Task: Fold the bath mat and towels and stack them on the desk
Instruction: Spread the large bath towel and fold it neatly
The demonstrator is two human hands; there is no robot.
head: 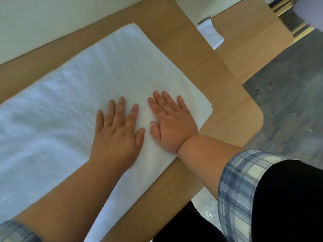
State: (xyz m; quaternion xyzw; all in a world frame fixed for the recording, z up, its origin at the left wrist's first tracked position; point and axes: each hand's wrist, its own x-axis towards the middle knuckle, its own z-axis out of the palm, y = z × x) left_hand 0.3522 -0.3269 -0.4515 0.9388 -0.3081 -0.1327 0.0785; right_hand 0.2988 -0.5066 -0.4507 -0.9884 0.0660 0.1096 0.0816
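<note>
A large white terry-cloth towel (83, 109) lies spread flat across a light brown wooden surface (174, 35), running from the left edge of the surface toward its rounded near-right corner. The towel's right end stops just short of that corner, and layered edges show there, so it looks already doubled over at least once. Whether this piece is the bath mat or a towel cannot be told.

Both hands lie on the cloth near its right end, side by side, close but not touching. The left hand (117, 131) is flat, palm down, fingers spread apart, gripping nothing. The right hand (172, 124) is likewise flat and open, fingers slightly fanned, pressing on the cloth just beside the towel's right edge. Rolled plaid blue and white sleeves (241, 186) show on the forearms.

The step in hand looks like smoothing the layers before the next fold. To do it well, press out from the middle toward the edges, check the corners sit squarely over one another, then take hold of one end and bring it evenly across.

The surface around the towel is bare, so nothing blocks the fold. Beyond the far-right corner, a small white cloth (210, 34) lies partly hidden behind the surface, possibly another piece awaiting folding. Grey mottled floor (288, 95) shows to the right.
</note>
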